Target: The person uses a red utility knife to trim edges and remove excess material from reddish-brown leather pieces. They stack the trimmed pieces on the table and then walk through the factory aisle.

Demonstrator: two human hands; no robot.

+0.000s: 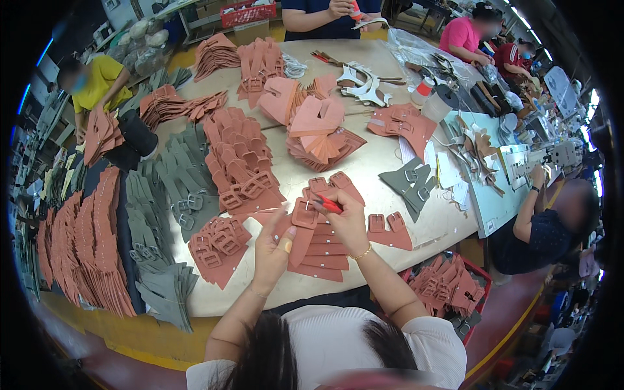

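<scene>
In my left hand (270,250), a coral leather piece (301,246) with a square covered buckle at its top is pinched along its left edge between thumb and fingers. A yellow bandage is wrapped on that thumb. My right hand (346,224) is closed around a small red-and-black tool (329,205), its thin tip close to the buckle; its exact kind is hard to make out. Beneath both hands, several matching coral pieces (330,260) lie fanned on the table, and others with buckles show just beyond the fingers.
Stacks of coral straps (240,156) and grey-green straps (146,218) cover the table's left side. To the right lie a grey-green buckled piece (411,185) and a coral one (390,229). A red crate (484,276) of pieces stands below the right edge. Co-workers sit or stand around.
</scene>
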